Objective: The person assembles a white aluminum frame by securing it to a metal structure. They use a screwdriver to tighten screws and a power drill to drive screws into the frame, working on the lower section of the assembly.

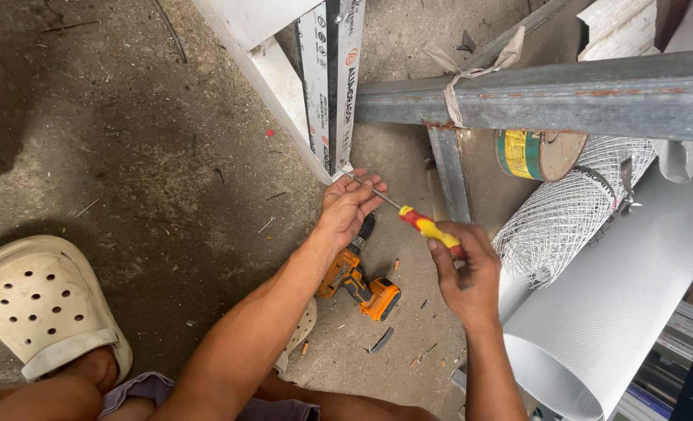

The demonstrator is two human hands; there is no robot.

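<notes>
Nearest the camera: person squatted on the concrete floor (128, 156), bare knees at bottom edge, left foot in a cream perforated clog (38, 300).

Right hand (467, 273): grip pressed together around the red-and-yellow handle of a screwdriver (428, 226), thumb lying along the handle. Screwdriver sat between the two hands, above the floor, handle low right, metal shaft running up-left.

Left hand (348, 209): grip pinching the screwdriver shaft near the tip, fingers curled over it, thumb below. Tip sat just at the bottom end of the white aluminium profile (332, 78); could not tell whether it touched.

Under the left forearm: orange-and-black cordless drill (358, 284) lay on its side on the floor, untouched by either hand. Small scraps and offcuts were scattered on the floor around it.

Right of the right hand: roll of white wire mesh (572, 210), lying at an angle, just beside the hand. Below and right of it, a wide roll of pale perforated sheet (635, 296), open end facing the camera.

Farther up: rusty grey steel beam (557, 97) ran horizontally across the top right, with a strip of cloth (459, 82) knotted around it. A round tin (537, 152) with a yellow-green label sat on its side just under the beam, above the mesh.

Farthest: white profile leaned up and out of the top edge, a white panel beside it on the left.
</notes>
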